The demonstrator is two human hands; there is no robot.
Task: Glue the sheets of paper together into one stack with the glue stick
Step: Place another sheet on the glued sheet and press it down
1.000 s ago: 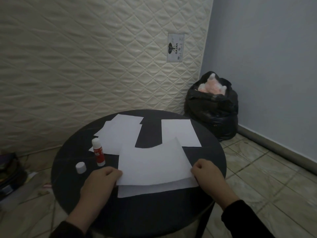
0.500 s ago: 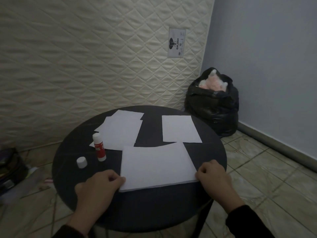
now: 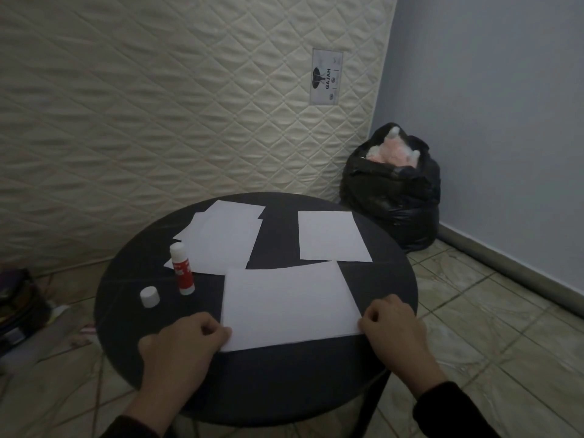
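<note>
From the head view, a round dark tabletop (image 3: 284, 384) carries all the paper. Nearest the person lies a white sheet (image 3: 286, 306), lying flat with its long edge running left to right; whether a second sheet sits beneath it is hard to tell in this dim light. The left hand (image 3: 186, 346) is at the sheet's near left corner, fingers curled, thumb and fingertips closed on the paper's edge, so its grip pinches the sheet. The right hand (image 3: 393, 331) is at the near right corner, knuckles up and fingers curled under against the edge; it appears to pinch the sheet as well, though the fingertips are hidden.

Left of the sheet the glue stick (image 3: 180, 269) stands upright with its white tip uncovered and a red label on its body, its base just off the corner of a loose pile of sheets (image 3: 221, 240) that lies fanned at the far left of the tabletop. The white cap (image 3: 149, 297) stands apart from the stick, nearer the left rim. A single sheet (image 3: 331, 236) lies at the far right, its near corner close to the sheet being held.

Behind the tabletop a quilted mattress (image 3: 158, 105) leans upright, bearing a label (image 3: 327, 77). A black rubbish bag (image 3: 392, 191) sits in the corner on the tiled floor (image 3: 489, 311).
</note>
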